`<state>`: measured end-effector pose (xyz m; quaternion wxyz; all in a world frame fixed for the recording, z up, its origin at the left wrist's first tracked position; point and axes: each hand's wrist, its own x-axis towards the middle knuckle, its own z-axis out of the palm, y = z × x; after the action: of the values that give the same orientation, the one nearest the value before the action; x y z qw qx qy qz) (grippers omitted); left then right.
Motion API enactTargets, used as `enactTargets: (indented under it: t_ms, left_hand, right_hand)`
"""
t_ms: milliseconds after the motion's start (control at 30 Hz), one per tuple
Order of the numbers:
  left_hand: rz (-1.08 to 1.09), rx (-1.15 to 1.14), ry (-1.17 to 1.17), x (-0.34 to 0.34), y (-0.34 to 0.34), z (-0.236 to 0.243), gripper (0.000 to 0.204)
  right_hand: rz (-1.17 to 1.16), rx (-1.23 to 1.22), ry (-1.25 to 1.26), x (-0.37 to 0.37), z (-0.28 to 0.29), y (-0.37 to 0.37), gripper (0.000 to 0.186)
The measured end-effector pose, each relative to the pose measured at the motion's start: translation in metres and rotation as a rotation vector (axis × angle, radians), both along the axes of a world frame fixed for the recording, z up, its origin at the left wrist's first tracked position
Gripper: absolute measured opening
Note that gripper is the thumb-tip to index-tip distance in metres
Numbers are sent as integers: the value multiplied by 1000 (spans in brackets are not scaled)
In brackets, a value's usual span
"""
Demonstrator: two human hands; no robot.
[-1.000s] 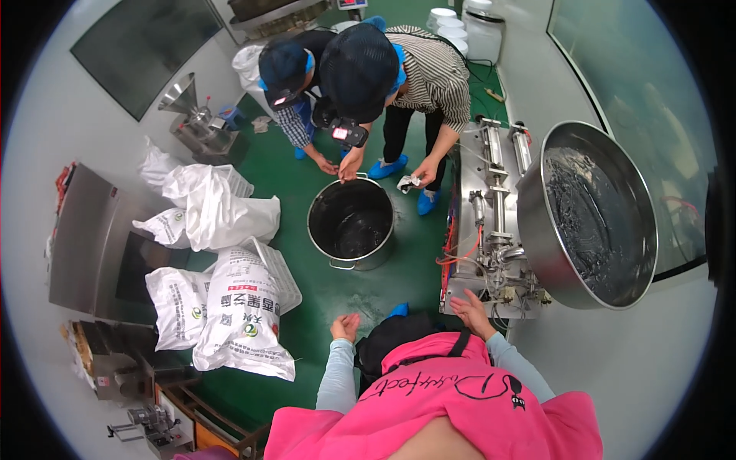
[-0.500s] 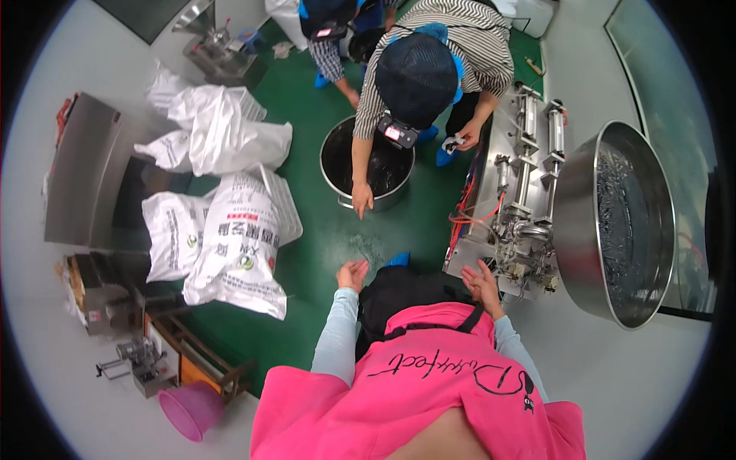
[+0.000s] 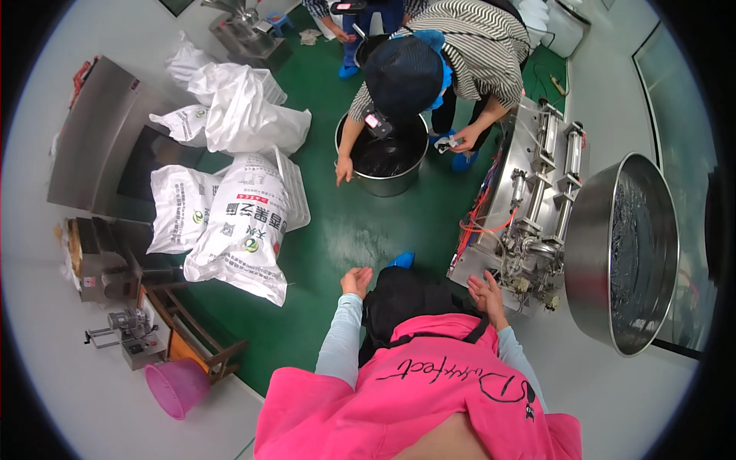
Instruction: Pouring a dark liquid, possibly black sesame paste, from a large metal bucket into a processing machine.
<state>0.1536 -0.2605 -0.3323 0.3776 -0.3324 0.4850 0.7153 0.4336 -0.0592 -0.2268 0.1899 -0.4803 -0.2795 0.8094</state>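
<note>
My left hand (image 3: 356,281) is held out in front of my body, fingers stretched and nothing in it. My right hand (image 3: 486,296) is likewise open, palm turned up, near the front end of a steel filling machine (image 3: 529,238). I cannot tell whether it touches the machine. Beyond my hands, a large steel pot (image 3: 392,185) with dark residue inside stands on the green floor. A co-worker in a striped top (image 3: 468,34) bends over it, one hand (image 3: 344,169) beside its left rim. That person's other hand holds a crumpled white cloth or tissue (image 3: 445,144).
A big steel hopper (image 3: 594,253) smeared with dark paste is at the right. White sacks (image 3: 241,222) are piled at the left. A pink basin (image 3: 178,387) sits by a wooden frame (image 3: 218,356). A second person (image 3: 376,19) stands behind the pot. Orange hoses (image 3: 483,228) hang along the machine.
The co-worker's bare hand has moved from the pot's front to its left side. The second person has drawn back from the pot. My view has shifted slightly; my hands stay raised and open.
</note>
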Motion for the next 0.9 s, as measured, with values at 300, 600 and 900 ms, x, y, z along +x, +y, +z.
enactTargets:
  t_ms: [300, 600, 900]
  left_hand:
    - [53, 27, -1, 0, 4, 8, 29]
    - [123, -5, -10, 5, -26, -3, 26]
    - [136, 34, -29, -47, -34, 1, 30]
  right_hand:
    - [23, 21, 29, -10, -2, 6, 69]
    - [93, -22, 51, -42, 4, 9, 69]
    - [104, -46, 61, -100, 2, 9, 68]
